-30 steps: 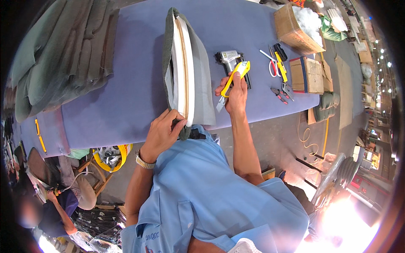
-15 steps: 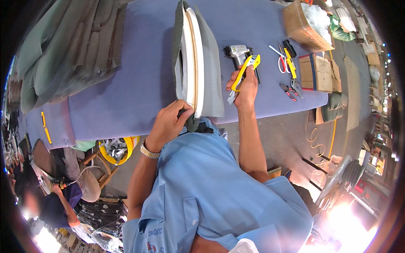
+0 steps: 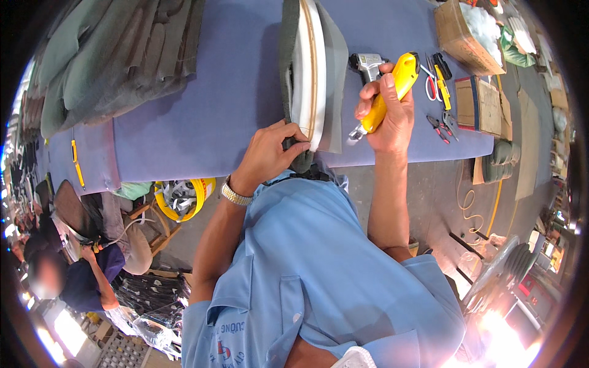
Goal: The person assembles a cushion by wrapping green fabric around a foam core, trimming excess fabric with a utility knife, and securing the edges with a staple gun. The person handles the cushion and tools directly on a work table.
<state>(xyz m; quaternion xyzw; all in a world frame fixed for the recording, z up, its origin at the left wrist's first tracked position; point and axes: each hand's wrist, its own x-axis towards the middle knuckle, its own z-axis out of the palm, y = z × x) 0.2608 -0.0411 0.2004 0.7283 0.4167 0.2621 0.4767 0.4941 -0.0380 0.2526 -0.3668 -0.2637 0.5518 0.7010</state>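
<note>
My left hand (image 3: 270, 153) is closed in a pinch on the near end of a long padded panel (image 3: 302, 86). The panel is white, with a thin brown strip along it, dark grey fabric on its left side and a lighter grey flap on its right. My right hand (image 3: 396, 126) grips a yellow utility knife (image 3: 400, 76), its metal tip pointing down toward the panel and held apart from it. Just beyond that hand, a silver staple gun (image 3: 370, 64) lies on the blue-covered table (image 3: 215, 110).
Red-handled scissors (image 3: 431, 91), a yellow cutter (image 3: 443, 93) and pliers (image 3: 437, 130) lie to the right, near cardboard boxes (image 3: 469, 40). Dark fabric (image 3: 123, 73) is piled at left. Below the table edge stands a yellow bucket (image 3: 204, 196). Another person (image 3: 92, 276) works at lower left.
The utility knife has turned in my right hand, which has shifted to the right and shows its yellow body more fully. My left hand keeps its pinch on the panel. The whole view has shifted slightly.
</note>
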